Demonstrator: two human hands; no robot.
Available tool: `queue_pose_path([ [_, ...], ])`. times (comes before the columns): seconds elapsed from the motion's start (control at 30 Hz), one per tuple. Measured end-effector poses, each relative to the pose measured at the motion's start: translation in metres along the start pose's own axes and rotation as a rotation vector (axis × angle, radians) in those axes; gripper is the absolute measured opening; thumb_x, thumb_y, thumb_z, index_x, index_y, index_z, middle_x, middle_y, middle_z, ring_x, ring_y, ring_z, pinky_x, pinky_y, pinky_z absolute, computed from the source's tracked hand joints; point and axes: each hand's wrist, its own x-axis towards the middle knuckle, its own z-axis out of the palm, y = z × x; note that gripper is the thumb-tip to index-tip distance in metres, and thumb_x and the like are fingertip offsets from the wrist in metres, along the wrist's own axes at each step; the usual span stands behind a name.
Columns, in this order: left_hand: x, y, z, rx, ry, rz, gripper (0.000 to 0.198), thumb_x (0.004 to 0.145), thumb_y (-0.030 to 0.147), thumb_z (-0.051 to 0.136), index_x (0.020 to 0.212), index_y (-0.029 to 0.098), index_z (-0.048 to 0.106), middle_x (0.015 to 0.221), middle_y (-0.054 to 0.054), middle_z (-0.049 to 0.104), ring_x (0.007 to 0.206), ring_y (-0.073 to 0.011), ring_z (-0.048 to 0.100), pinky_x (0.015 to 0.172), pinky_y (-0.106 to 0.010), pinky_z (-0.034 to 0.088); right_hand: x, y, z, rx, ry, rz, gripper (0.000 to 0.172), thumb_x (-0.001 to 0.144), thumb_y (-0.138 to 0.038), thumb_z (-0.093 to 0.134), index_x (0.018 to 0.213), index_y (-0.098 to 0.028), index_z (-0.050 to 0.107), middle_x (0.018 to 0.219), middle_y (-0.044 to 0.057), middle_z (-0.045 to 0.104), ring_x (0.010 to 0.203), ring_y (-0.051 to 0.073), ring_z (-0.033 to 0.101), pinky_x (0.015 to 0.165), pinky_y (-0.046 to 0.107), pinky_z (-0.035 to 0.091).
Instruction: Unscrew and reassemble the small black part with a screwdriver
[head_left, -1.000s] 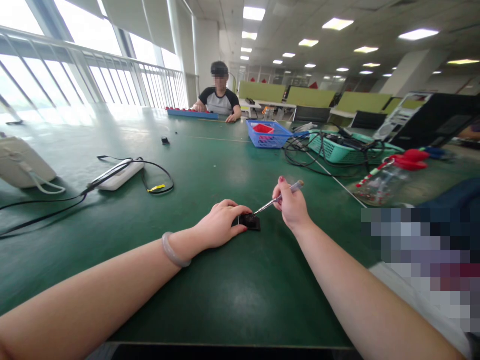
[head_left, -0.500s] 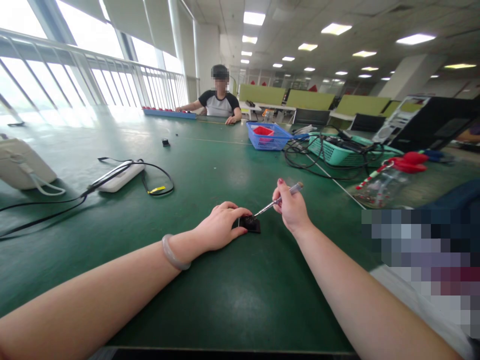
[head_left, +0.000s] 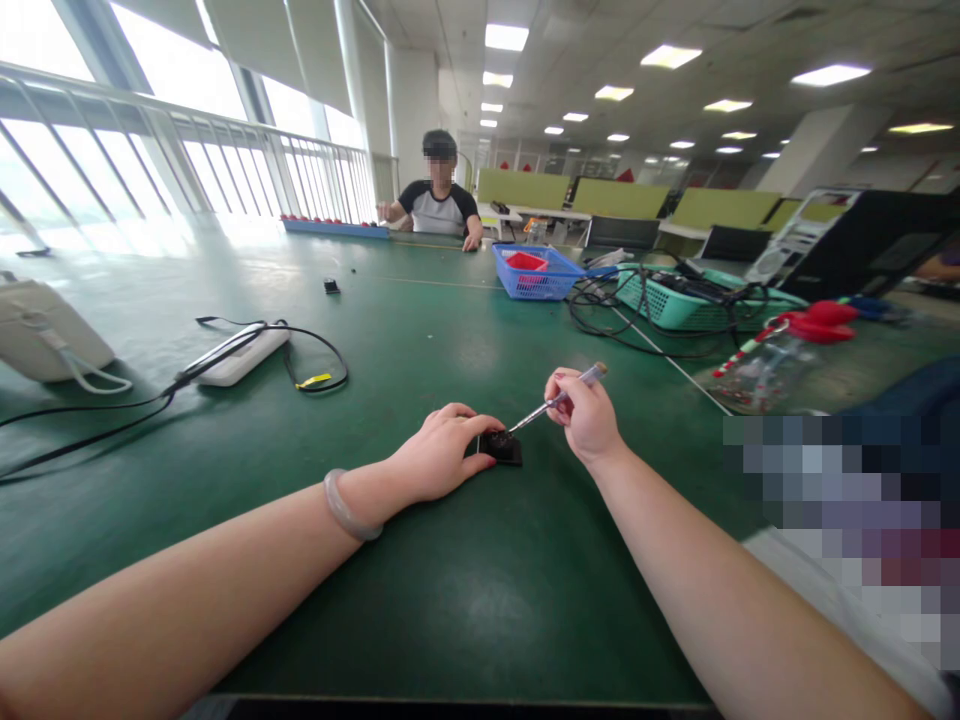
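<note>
A small black square part (head_left: 501, 446) lies on the green table (head_left: 450, 590) in front of me. My left hand (head_left: 439, 451) rests over its left side, thumb and fingers closed on its edges, a pale bangle on the wrist. My right hand (head_left: 585, 415) pinches a thin screwdriver (head_left: 556, 400) with a clear handle. The tool slants down to the left and its tip touches the top of the black part.
A white power strip (head_left: 236, 353) with black cables lies at the left, a white device (head_left: 45, 335) beyond it. A blue basket (head_left: 534, 270), a teal basket (head_left: 679, 296) with cables and a red-capped bottle (head_left: 780, 350) stand at the right. Another person (head_left: 439, 195) sits at the far end.
My hands have hardly moved; the right hand's fingers have shifted slightly on the screwdriver. The person at the far end has drawn an arm in from the blue tray.
</note>
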Motion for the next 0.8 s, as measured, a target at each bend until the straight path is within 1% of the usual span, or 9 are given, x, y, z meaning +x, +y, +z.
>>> queue_pose_path([
  [0.13,0.0001,0.0007,-0.0008,-0.002,-0.002,-0.003,0.040,0.085,0.036,0.059,0.124,0.031,0.056,0.119,-0.003,0.063,0.120,-0.0247,0.047,0.105,-0.044,0.038,0.0002,-0.0012,0.0002,-0.005,0.005,0.012,0.020,0.074,-0.026,0.055,0.057,-0.019,0.051,0.043,-0.007,0.036,0.035,0.005,0.028,0.035,0.019,0.019],
  [0.23,-0.0002,0.0010,-0.0010,-0.006,-0.005,-0.005,0.040,0.085,0.036,0.059,0.124,0.031,0.056,0.119,-0.004,0.062,0.119,-0.0247,0.048,0.105,-0.044,0.038,0.0010,-0.0012,0.0003,-0.011,0.012,0.023,0.019,0.074,-0.027,0.056,0.059,-0.020,0.048,0.044,-0.007,0.037,0.036,0.005,0.028,0.035,0.019,0.020],
  [0.37,-0.0005,-0.0001,0.0003,-0.003,0.004,-0.007,0.040,0.085,0.036,0.059,0.125,0.031,0.056,0.118,-0.005,0.062,0.119,-0.0246,0.048,0.104,-0.044,0.039,0.0022,-0.0011,0.0005,-0.010,0.011,0.036,0.025,0.078,-0.029,0.057,0.057,-0.020,0.046,0.042,-0.008,0.035,0.034,0.005,0.028,0.035,0.019,0.019],
  [0.53,0.0002,-0.0004,0.0011,-0.002,0.004,-0.012,0.041,0.084,0.036,0.060,0.125,0.030,0.056,0.117,-0.005,0.062,0.119,-0.0249,0.048,0.104,-0.044,0.038,0.0034,-0.0003,0.0007,-0.042,0.050,0.075,0.033,0.078,-0.041,0.063,0.059,-0.020,0.046,0.041,-0.009,0.034,0.033,0.005,0.027,0.033,0.020,0.019],
  [0.63,0.0005,0.0001,0.0008,0.000,-0.004,-0.015,0.041,0.085,0.036,0.059,0.125,0.030,0.056,0.118,-0.005,0.062,0.119,-0.0247,0.048,0.105,-0.044,0.038,0.0041,0.0013,0.0003,-0.066,0.069,0.082,0.036,0.078,-0.045,0.065,0.059,-0.021,0.046,0.041,-0.009,0.033,0.033,0.006,0.027,0.033,0.020,0.019],
  [0.8,0.0003,-0.0003,0.0008,0.006,0.001,-0.011,0.040,0.085,0.037,0.059,0.125,0.031,0.056,0.118,-0.005,0.062,0.120,-0.0250,0.047,0.104,-0.044,0.038,0.0052,0.0055,-0.0023,-0.201,0.106,0.027,0.040,0.078,-0.053,0.063,0.059,-0.022,0.045,0.041,-0.008,0.035,0.034,0.007,0.029,0.033,0.021,0.022],
])
